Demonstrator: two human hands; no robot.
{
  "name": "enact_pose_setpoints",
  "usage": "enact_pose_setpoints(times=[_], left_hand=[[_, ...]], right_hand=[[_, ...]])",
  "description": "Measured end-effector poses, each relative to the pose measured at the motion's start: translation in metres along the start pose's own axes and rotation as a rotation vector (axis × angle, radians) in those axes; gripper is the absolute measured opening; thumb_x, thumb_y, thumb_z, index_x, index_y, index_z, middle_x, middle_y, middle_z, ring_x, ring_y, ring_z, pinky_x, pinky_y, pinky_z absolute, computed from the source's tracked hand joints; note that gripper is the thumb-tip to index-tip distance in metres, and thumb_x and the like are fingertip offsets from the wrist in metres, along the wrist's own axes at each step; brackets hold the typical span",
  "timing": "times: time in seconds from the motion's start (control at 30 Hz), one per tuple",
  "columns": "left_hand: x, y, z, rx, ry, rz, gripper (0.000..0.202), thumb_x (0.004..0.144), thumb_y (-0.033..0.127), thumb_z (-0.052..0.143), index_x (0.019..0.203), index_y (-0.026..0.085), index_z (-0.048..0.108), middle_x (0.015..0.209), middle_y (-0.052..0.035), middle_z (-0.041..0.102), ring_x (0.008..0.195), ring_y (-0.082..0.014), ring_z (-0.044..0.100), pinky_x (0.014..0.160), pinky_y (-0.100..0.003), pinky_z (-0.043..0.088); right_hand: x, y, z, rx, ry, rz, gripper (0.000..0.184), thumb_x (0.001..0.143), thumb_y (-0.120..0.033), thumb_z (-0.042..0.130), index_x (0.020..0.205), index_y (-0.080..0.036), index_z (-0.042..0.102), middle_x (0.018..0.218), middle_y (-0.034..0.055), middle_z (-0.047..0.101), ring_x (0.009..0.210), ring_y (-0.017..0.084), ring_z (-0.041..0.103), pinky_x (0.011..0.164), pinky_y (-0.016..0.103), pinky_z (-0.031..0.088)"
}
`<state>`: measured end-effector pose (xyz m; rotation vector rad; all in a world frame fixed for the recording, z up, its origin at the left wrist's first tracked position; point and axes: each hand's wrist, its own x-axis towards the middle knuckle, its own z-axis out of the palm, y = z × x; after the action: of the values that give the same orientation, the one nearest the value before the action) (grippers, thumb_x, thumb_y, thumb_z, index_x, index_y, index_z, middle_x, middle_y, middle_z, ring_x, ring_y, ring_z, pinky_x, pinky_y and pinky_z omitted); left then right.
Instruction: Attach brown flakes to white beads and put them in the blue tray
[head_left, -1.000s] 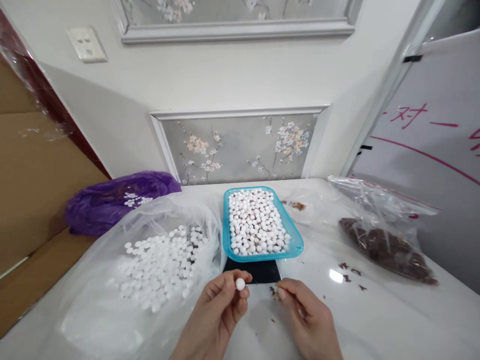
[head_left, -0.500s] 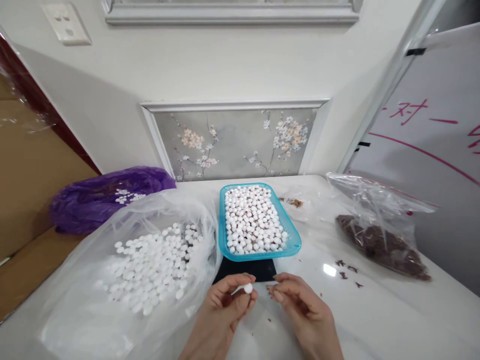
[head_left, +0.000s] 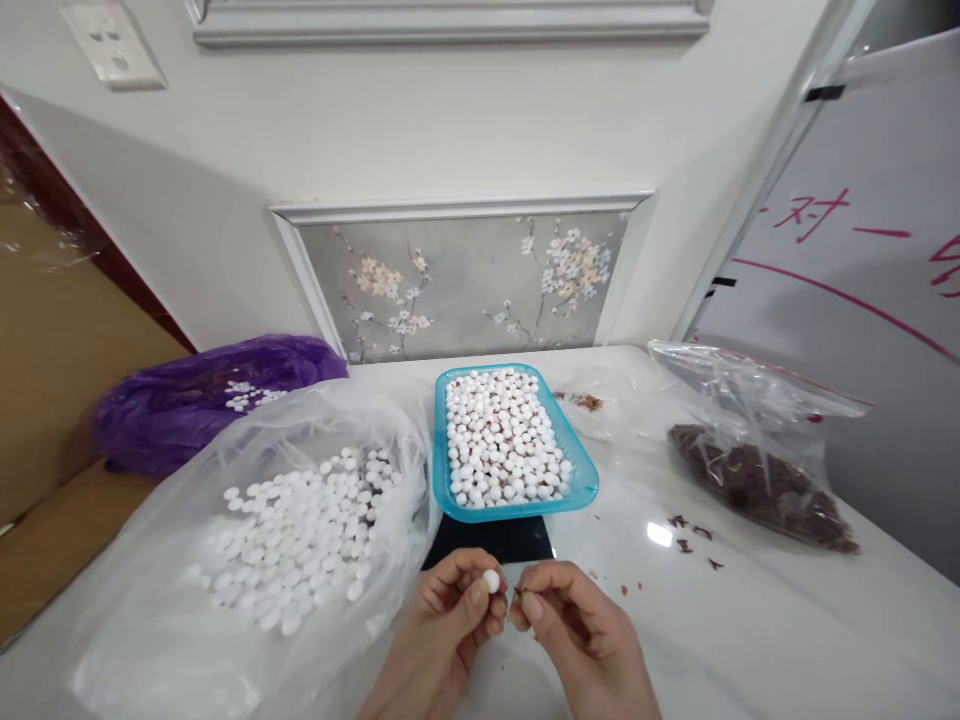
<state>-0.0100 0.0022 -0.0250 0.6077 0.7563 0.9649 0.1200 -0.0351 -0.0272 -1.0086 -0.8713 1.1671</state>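
Note:
Between the thumb and fingers of my left hand (head_left: 454, 620) is a small white ball (head_left: 491, 581). My right hand (head_left: 574, 625) is close beside it on the right, its thumb and forefinger pinched on a tiny brown dried piece (head_left: 518, 594), mostly hidden by the fingertips. Just beyond my hands stands a blue tray (head_left: 517, 515) filled with white balls, with reddish-brown bits showing among them. A few dark brown dried pieces (head_left: 684, 546) lie on the white table to the right.
A clear plastic bag (head_left: 405, 420) of loose white balls spreads at the left, with a purple bag (head_left: 157, 400) behind it. At the right lies a zip bag (head_left: 757, 485) of brown dried material. A black flat item (head_left: 487, 541) sits under the tray's front.
My right hand has moved left, bringing its pinched fingertips close to the white ball. My left hand keeps its hold on the ball. The view has shifted slightly.

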Motion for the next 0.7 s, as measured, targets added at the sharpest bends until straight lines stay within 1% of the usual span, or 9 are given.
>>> enact_pose_setpoints(times=[0.1,0.23,0.43,0.6,0.7], left_hand=[[-0.0008,-0.0002,0.0009,0.002,0.009,-0.003,0.007,0.075,0.02,0.069,0.079,0.015,0.069,0.067,0.0003,0.06,0.061,-0.0072,0.053,0.062,-0.019,0.044],[-0.0022,0.0008,0.004,0.021,-0.007,-0.015,0.012,0.077,0.026,0.067,0.078,0.014,0.069,0.063,0.0001,0.058,0.058,-0.0072,0.049,0.06,-0.019,0.043],[0.0005,0.0001,0.0037,-0.008,-0.006,-0.033,0.008,0.076,0.021,0.068,0.075,0.013,0.069,0.063,0.0011,0.057,0.055,-0.005,0.049,0.057,-0.016,0.043],[0.001,0.0014,0.0052,-0.035,0.025,-0.065,0.011,0.076,0.022,0.068,0.078,0.011,0.07,0.063,0.0006,0.058,0.052,-0.0036,0.05,0.055,-0.014,0.044],[-0.0006,0.0021,0.0063,-0.038,0.018,-0.073,0.015,0.078,0.024,0.066,0.08,0.01,0.07,0.065,0.0,0.058,0.052,-0.0032,0.05,0.056,-0.014,0.044]], right_hand=[[-0.0003,0.0007,0.0042,-0.025,-0.009,-0.035,0.012,0.081,-0.032,0.063,0.077,-0.021,0.061,0.069,-0.0009,0.06,0.066,0.012,0.057,0.064,0.019,0.047],[-0.0002,0.0037,0.0056,-0.096,-0.059,-0.112,0.013,0.086,-0.031,0.055,0.078,-0.021,0.057,0.071,-0.0006,0.056,0.067,0.013,0.055,0.064,0.021,0.046],[0.0022,0.0058,0.006,-0.195,-0.091,-0.244,0.015,0.088,-0.028,0.05,0.075,-0.021,0.054,0.073,0.0003,0.052,0.066,0.013,0.053,0.062,0.024,0.044],[0.0022,0.0066,0.0074,-0.15,-0.11,-0.245,0.013,0.089,-0.026,0.049,0.078,-0.021,0.054,0.076,-0.0001,0.052,0.066,0.012,0.055,0.062,0.024,0.045],[0.0023,0.0076,0.0076,-0.141,-0.106,-0.236,0.015,0.089,-0.028,0.049,0.077,-0.021,0.053,0.075,-0.0001,0.052,0.065,0.013,0.056,0.061,0.025,0.046]])
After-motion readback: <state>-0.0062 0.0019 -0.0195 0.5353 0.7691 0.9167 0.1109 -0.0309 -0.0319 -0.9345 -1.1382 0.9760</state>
